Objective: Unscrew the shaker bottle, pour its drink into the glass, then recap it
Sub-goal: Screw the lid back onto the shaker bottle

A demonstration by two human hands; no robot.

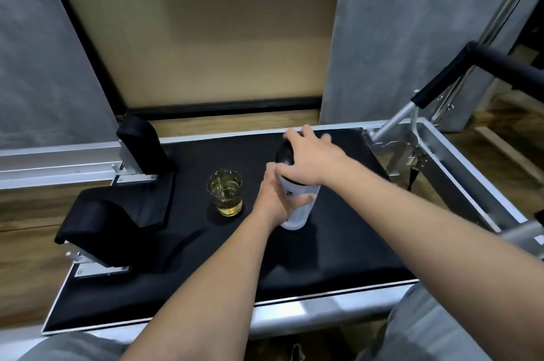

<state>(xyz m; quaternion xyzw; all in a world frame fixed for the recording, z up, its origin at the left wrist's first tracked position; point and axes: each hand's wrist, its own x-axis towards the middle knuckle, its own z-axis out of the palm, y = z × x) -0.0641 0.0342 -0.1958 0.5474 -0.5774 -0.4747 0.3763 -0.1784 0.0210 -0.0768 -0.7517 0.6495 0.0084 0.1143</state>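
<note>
A translucent white shaker bottle [297, 212] stands upright on the black padded platform [338, 249], right of centre. Its black lid [284, 154] sits on top. My left hand [272, 199] wraps around the bottle's body from the left. My right hand [312, 154] is clamped over the lid from above and covers most of it. A clear glass [225, 193] holding yellow drink stands on the pad to the left of the bottle, a hand's width away.
Two black padded blocks [141, 146] [100, 231] stand on metal brackets at the platform's left side. A metal frame with a black padded bar [447, 78] rises at the right. Wooden floor surrounds the platform, and grey walls stand behind it.
</note>
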